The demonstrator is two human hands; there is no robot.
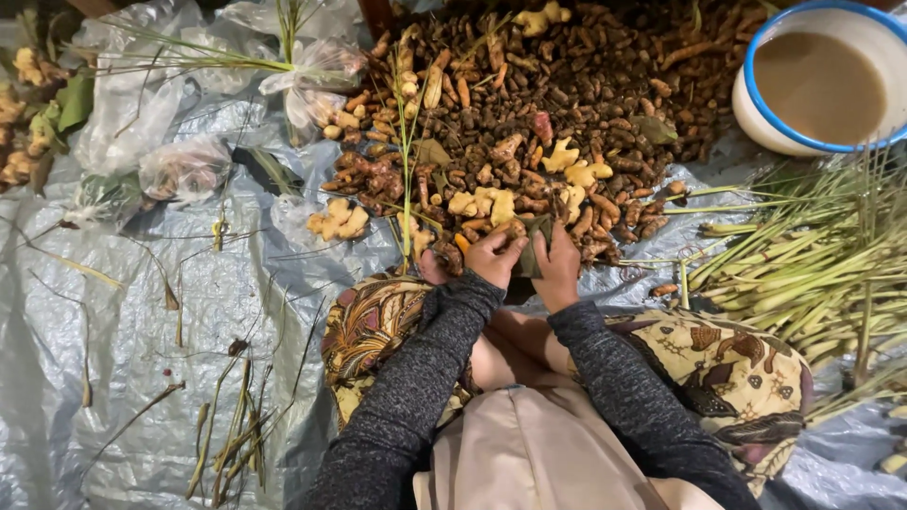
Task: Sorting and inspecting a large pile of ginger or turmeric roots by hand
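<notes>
Held item: a small dark, flat piece [535, 247], pinched between the two hands at the near edge of the root heap; what it is cannot be told.
Long axis of held item: runs roughly near to far, slightly tilted; its far end points into the heap.
Left hand [491, 257]: curled closed, fingers bent onto the left side of the dark piece and touching roots beneath.
Right hand [557, 264]: closed on the right side of the same piece, thumb side toward the left hand.
Hands, relation: together, touching or almost so, both equally near the piece; both sleeves dark grey knit.
Heap of roots [557, 104]: brown turmeric-like fingers, lying directly far of the hands, spreading left and right.
Pale ginger pieces [482, 201]: scattered on the heap, just far-left of the left hand.
Lemongrass stalks [803, 264]: bundle to the right, long axes running left to right, near the right hand.
Bowl [756, 113]: white enamel, blue rim, cloudy brown liquid, far right, well apart.
Plastic bags [179, 170]: clear, far left.
Tarpaulin [142, 312]: silver-grey ground sheet under everything.
Patterned cloth [378, 321]: batik over the lap, near side.
</notes>
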